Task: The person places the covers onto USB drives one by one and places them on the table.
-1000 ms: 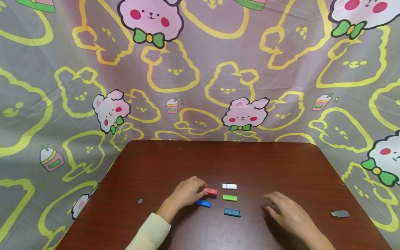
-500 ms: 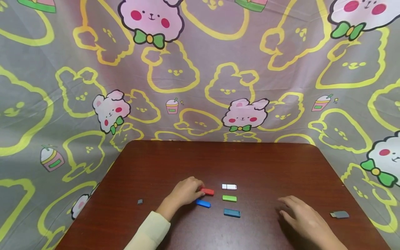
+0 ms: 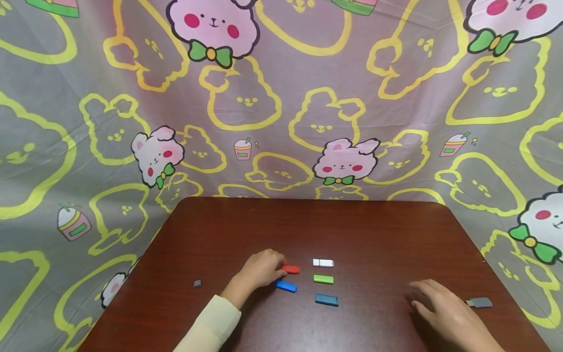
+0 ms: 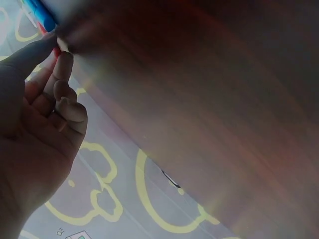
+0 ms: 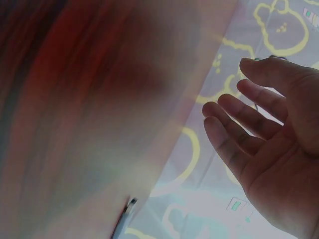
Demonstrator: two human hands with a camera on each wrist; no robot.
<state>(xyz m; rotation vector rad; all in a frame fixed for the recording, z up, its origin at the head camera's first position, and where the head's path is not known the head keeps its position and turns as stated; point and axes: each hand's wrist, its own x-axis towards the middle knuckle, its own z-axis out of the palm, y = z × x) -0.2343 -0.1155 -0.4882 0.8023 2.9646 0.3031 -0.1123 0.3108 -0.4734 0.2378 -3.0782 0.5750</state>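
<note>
My left hand pinches the left end of a red USB stick between thumb and fingers, low at the table. Just in front of it lies a blue USB stick, which also shows at the top corner of the left wrist view. To the right, white, green and teal USB sticks form a column. My right hand holds nothing; its fingers are loosely bent in the right wrist view. Beside it lies a grey USB stick, its connector bare and partly hidden by the hand.
A small grey piece, perhaps a cap, lies at the left of the brown table. Patterned cloth hangs behind the table and along both sides.
My left hand has drawn the red USB stick slightly left, above the blue one. The right hand has moved right, from near the teal stick to beside the grey one.
</note>
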